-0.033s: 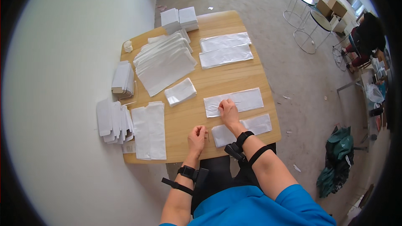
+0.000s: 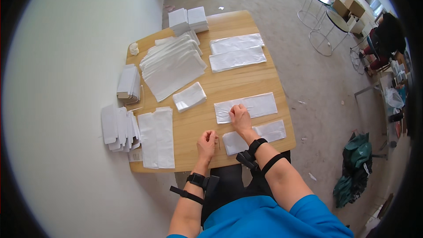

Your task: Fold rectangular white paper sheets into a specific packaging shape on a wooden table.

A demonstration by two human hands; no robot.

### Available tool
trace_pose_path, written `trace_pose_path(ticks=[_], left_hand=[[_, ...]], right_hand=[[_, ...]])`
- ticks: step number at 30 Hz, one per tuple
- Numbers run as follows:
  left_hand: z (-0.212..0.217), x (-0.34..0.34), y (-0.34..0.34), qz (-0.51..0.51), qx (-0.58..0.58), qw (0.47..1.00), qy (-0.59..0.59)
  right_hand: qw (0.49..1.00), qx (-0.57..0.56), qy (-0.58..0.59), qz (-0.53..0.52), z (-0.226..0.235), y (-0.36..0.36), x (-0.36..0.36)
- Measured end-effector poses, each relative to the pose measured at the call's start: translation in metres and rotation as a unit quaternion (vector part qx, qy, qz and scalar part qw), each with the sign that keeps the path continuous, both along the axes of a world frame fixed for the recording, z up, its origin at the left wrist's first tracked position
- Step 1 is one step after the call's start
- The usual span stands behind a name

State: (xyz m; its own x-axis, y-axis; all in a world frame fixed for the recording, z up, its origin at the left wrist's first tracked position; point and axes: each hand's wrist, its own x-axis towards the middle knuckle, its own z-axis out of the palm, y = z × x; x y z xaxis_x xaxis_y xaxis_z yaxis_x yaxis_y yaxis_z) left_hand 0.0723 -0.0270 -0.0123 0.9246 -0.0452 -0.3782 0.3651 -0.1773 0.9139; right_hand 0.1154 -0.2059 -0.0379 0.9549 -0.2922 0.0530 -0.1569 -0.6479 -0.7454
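My left hand [image 2: 206, 144] is closed near the table's front edge, its fingers pinching a thin dark strip [image 2: 219, 143] that hangs down beside them. My right hand [image 2: 239, 117] lies further right, fingers curled together and pressed on a flat white folded sheet [image 2: 263, 105], which shows small creases close to the fingertips. Nearer to me, a second white folded sheet [image 2: 272, 131] lies partly under my right wrist. What the right fingertips grip is mostly hidden by the hand.
On the wooden table [image 2: 194, 125] lie a white folded pair [image 2: 238, 59], fanned white sheets [image 2: 174, 72], a small white stack [image 2: 189, 97] and a long white sheet [image 2: 156, 139]. White box stacks [image 2: 178, 21] stand at the back, others [image 2: 128, 81] along the left wall. A person [image 2: 387, 39] sits far right.
My left hand has shifted very slightly away from the table's front edge. My right hand and the sheets look the same.
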Motion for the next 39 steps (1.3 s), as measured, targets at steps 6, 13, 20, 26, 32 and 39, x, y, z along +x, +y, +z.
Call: trace_pose_path(ticks=[6, 13, 20, 26, 32, 39], left_hand=[[0.006, 0.03, -0.006, 0.016, -0.031, 0.999, -0.016], [0.01, 0.05, -0.023, 0.025, 0.003, 0.999, -0.03], [-0.002, 0.086, -0.064, -0.067, 0.327, 0.932, -0.138], [0.052, 0.074, -0.063, -0.056, -0.003, 0.992, -0.109], [0.134, 0.038, -0.018, -0.107, -0.311, 0.944, 0.006], [0.107, 0.004, 0.061, -0.035, -0.235, 0.971, 0.025]], right_hand=[[1.0, 0.014, 0.018, 0.02, 0.008, 0.003, 0.002], [1.0, 0.021, -0.011, 0.017, 0.004, 0.0, 0.002], [0.996, 0.046, -0.076, 0.015, 0.004, -0.007, 0.0], [0.841, 0.502, 0.192, -0.063, 0.065, 0.005, -0.045], [0.516, 0.838, -0.082, -0.159, 0.056, -0.048, -0.044], [0.822, 0.56, 0.082, -0.061, 0.074, -0.09, -0.102]])
